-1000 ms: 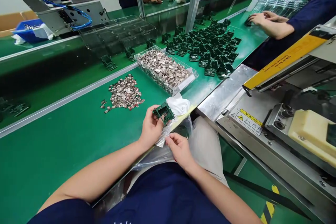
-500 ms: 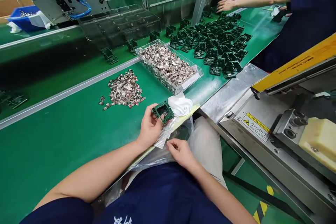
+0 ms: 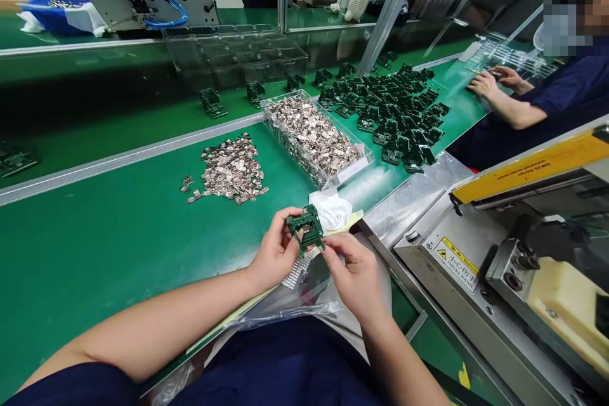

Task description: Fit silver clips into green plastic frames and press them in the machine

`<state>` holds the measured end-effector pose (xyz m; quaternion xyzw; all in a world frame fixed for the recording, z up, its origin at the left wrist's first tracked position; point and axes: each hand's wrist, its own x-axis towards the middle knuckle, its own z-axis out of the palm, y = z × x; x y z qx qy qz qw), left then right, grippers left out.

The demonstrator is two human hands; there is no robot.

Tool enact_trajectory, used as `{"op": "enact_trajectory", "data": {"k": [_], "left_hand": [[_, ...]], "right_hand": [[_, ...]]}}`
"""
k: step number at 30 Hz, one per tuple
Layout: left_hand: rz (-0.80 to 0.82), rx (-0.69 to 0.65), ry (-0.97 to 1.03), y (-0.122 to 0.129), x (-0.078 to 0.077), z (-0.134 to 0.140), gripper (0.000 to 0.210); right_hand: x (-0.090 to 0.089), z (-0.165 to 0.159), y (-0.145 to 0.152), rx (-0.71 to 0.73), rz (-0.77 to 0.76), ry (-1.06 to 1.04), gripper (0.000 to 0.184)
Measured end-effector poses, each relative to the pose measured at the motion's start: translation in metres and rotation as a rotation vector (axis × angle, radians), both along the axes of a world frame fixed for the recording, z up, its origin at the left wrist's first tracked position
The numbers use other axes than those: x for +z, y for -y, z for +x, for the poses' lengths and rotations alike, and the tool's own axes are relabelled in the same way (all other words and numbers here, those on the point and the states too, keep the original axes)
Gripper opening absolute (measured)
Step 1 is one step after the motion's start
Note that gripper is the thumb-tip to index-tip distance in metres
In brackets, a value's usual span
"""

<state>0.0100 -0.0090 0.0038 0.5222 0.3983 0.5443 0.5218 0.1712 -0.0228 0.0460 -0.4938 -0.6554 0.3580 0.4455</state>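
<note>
There is one blue tub and one loose silvery-parts pile.

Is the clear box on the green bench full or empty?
Full or nearly so: small metal parts fill the clear box close to its rim.

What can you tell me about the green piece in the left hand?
The green piece looks like a squarish open frame, perhaps plastic, with uneven edges and a central opening where something pale shows. The left hand grips its left side, near the white cloth; the fingers of the right hand seem to touch its near right corner. Its exact tilt is unclear.
</note>
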Motion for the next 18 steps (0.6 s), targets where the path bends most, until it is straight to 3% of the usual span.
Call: {"op": "enact_trajectory", "data": {"k": [5,10,18], "left_hand": [[0.064,0.027,-0.131,0.001,0.0,-0.003,0.035],[0.101,0.002,-0.189,0.002,0.002,-0.005,0.035],[0.107,-0.005,-0.247,0.006,0.002,-0.004,0.035]], "right_hand": [[-0.004,-0.02,-0.011,-0.087,0.115,0.067,0.009],[-0.007,-0.025,-0.013,-0.12,0.168,0.155,0.018],[-0.009,-0.025,-0.014,-0.151,0.06,0.159,0.022]]}}
